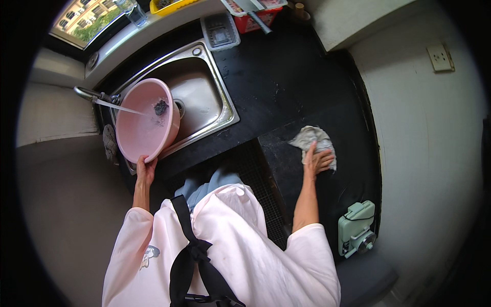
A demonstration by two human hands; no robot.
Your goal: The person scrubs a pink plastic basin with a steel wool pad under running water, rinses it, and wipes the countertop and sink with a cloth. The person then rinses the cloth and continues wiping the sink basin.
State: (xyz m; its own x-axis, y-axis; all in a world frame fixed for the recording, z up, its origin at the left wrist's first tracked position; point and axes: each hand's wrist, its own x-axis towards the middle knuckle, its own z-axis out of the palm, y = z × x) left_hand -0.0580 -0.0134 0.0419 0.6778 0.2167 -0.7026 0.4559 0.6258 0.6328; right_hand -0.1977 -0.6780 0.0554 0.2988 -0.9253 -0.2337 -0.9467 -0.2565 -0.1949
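My left hand (145, 170) grips the near rim of a pink plastic basin (144, 138), which is tilted over the left part of a stainless steel sink (199, 86). Water runs from the curved metal faucet (86, 93) into the basin. Inside the basin lies a dark scouring pad (160, 108), seemingly steel wool. On the black countertop to the right, my right hand (319, 160) lies with spread fingers on a crumpled pale cloth (312, 137), pressing it to the surface. Whether those fingers grip the cloth is hard to tell.
Beyond the sink stand a clear plastic tray (220, 32) and a red container (257, 22) with a knife-like handled tool (259, 22) on top. A pale green appliance (356, 229) sits at the right near edge. A grey cloth (110, 142) lies left of the basin.
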